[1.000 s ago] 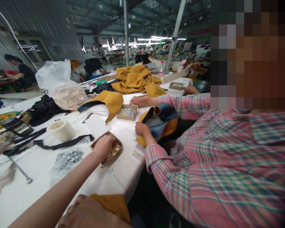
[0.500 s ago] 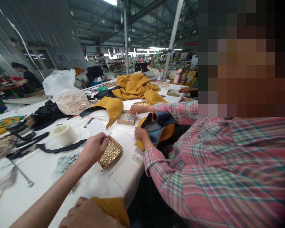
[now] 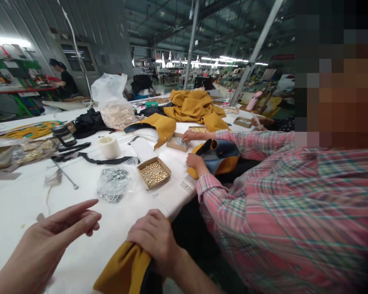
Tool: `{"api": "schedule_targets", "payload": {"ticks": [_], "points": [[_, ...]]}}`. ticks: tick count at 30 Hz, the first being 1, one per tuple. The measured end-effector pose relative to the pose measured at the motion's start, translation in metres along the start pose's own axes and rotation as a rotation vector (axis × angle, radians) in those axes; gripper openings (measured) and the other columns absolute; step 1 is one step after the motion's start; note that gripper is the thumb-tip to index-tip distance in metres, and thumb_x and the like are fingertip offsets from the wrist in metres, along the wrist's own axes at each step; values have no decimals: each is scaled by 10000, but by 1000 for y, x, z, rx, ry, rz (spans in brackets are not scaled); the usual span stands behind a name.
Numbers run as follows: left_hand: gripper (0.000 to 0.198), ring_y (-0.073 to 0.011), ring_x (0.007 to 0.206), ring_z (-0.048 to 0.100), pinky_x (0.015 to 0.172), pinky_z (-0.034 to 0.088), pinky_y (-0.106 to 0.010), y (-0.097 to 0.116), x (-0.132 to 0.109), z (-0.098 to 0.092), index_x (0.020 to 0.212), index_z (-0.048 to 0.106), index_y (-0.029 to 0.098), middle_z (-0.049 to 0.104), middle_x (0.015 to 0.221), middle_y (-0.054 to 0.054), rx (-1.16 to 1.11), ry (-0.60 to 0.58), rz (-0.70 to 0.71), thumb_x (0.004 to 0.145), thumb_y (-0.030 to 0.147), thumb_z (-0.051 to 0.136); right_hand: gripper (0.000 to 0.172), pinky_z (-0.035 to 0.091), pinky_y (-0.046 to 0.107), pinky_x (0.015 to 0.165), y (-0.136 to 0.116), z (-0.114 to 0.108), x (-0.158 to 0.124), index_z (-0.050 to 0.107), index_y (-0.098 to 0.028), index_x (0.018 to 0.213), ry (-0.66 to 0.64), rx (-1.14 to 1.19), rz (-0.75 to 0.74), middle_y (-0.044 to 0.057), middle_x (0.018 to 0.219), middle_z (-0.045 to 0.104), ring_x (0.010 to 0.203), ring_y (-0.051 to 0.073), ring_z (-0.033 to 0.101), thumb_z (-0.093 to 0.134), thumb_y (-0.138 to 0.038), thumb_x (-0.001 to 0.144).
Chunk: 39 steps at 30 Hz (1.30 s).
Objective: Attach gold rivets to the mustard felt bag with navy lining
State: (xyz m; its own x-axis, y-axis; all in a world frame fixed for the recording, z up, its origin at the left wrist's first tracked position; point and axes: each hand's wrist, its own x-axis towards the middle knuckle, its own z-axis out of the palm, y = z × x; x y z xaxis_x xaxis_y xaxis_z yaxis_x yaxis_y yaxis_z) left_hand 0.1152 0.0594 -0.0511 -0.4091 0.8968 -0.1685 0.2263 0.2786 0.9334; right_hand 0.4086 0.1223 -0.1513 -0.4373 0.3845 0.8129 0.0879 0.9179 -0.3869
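My left hand (image 3: 57, 241) is above the white table at the lower left. Its index finger stretches out, while the thumb presses against the curled fingers; whatever lies between them is hidden. My right hand (image 3: 156, 241) grips a mustard-yellow fabric piece (image 3: 125, 265) with a dark underside at the table's front edge. Beyond my hands stand a small cardboard box of gold metal fittings (image 3: 155, 173) and a clear bag of silver fittings (image 3: 113, 183).
On the right a co-worker in a plaid shirt (image 3: 263, 212) handles a yellow and blue piece (image 3: 217, 157) and reaches into a box of silver fittings (image 3: 178, 141). A white tape roll (image 3: 108, 148), black strips (image 3: 110, 160) and a yellow fabric heap (image 3: 196, 106) lie farther back.
My left hand has left the gold fittings box and come back to the lower left. My right hand and the yellow fabric now show more fully; the view has shifted left.
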Motion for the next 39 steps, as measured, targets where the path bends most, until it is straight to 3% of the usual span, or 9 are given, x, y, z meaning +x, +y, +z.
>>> {"api": "schedule_targets", "payload": {"ticks": [3, 7, 11, 16, 23, 31, 39], "points": [[763, -313, 957, 856, 856, 753, -319, -2, -31, 20, 1280, 925, 245, 889, 1001, -99, -36, -68, 3, 702, 714, 1097, 221, 571, 477, 968, -7, -11, -1, 712, -231, 1335, 77, 58, 15, 79, 1143, 882, 1062, 248, 842, 555, -322, 1209], [522, -351, 934, 877, 886, 771, -397, 4, -50, 53, 1056, 969, 252, 900, 977, -121, -42, -200, 51, 795, 701, 1027, 196, 645, 457, 968, -17, -23, 2, 733, -233, 1341, 108, 144, 39, 108, 1174, 869, 1070, 256, 832, 623, -323, 1205], [392, -329, 910, 879, 853, 759, -354, 2, -58, 78, 1034, 977, 272, 907, 988, -94, -97, -260, 116, 864, 625, 972, 160, 659, 428, 950, -29, -36, 7, 755, -225, 1308, 108, 155, 59, 110, 1177, 868, 1065, 247, 824, 647, -292, 1212], [287, -230, 943, 873, 873, 696, -196, -4, -68, 97, 1070, 978, 320, 917, 1067, -29, -106, -257, 256, 998, 581, 885, 173, 662, 395, 939, -33, -44, 12, 775, -217, 1291, 131, 144, 81, 103, 1151, 855, 1051, 232, 820, 656, -321, 1219], [198, -187, 926, 871, 853, 666, -149, 4, -63, 95, 1102, 961, 362, 914, 1066, 21, 25, -293, 429, 1086, 498, 818, 177, 657, 348, 950, -27, -46, 11, 795, -208, 1293, 121, 157, 119, 109, 1193, 837, 1067, 217, 815, 690, -321, 1206], [166, -145, 868, 855, 833, 628, -98, 15, -67, 88, 1061, 955, 397, 900, 993, 60, 6, -324, 458, 1084, 472, 809, 151, 643, 369, 926, -32, -46, 13, 777, -209, 1261, 117, 144, 122, 95, 1131, 842, 1022, 223, 813, 679, -311, 1208], [251, -207, 1097, 863, 993, 658, -164, 13, -66, 75, 1272, 936, 416, 892, 1252, -12, 22, -447, 424, 1150, 517, 742, 152, 666, 349, 927, -34, -44, 14, 786, -226, 1290, 118, 172, 158, 89, 1157, 857, 1030, 216, 819, 752, -330, 1184]]}}
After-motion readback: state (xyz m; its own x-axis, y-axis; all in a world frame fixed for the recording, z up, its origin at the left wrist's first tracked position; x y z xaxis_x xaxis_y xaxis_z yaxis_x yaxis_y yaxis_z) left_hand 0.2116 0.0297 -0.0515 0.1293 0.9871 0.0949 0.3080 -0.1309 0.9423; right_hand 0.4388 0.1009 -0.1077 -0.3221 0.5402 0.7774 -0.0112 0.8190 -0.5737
